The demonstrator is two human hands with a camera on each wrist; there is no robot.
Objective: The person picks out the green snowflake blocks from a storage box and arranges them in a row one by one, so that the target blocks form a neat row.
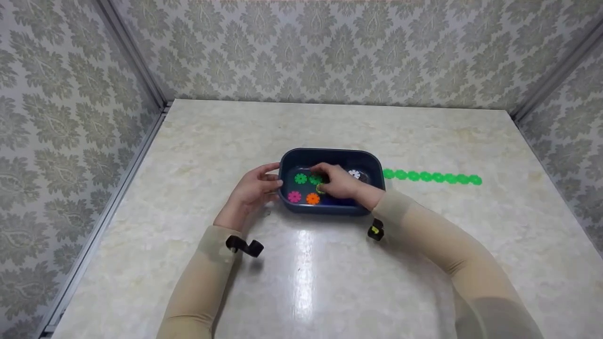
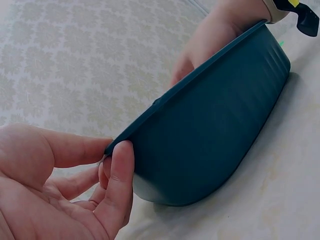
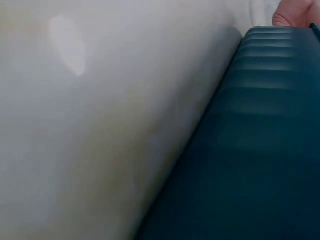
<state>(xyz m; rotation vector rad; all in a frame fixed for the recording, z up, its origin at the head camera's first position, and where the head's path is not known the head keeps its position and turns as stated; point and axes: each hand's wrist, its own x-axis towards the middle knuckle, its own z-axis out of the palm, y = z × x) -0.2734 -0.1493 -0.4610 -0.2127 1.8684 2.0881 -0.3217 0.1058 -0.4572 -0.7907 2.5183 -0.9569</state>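
In the head view, a dark blue rectangular basin [image 1: 330, 210] stands on the table. My left hand [image 1: 254, 186] holds its left end. From the left wrist view, the fingers of the left hand [image 2: 75, 185] are bent at the rim, with one fingertip lying against the outer wall. My right hand [image 1: 341, 182] reaches inside, thumb and forefinger spread apart. A yellow-green snowflake disc [image 1: 320, 189] shows by the thumb tip, partly covered. Near the fingers lie green snowflake discs [image 1: 300, 178], a pink one [image 1: 294, 196], an orange one [image 1: 313, 198] and a white one [image 1: 354, 174].
A straight row of joined green snowflake discs [image 1: 438, 177] extends across the marbled table [image 1: 292, 273] from the basin's right side. Patterned wall panels [image 1: 320, 52] enclose the table at the back and both sides.
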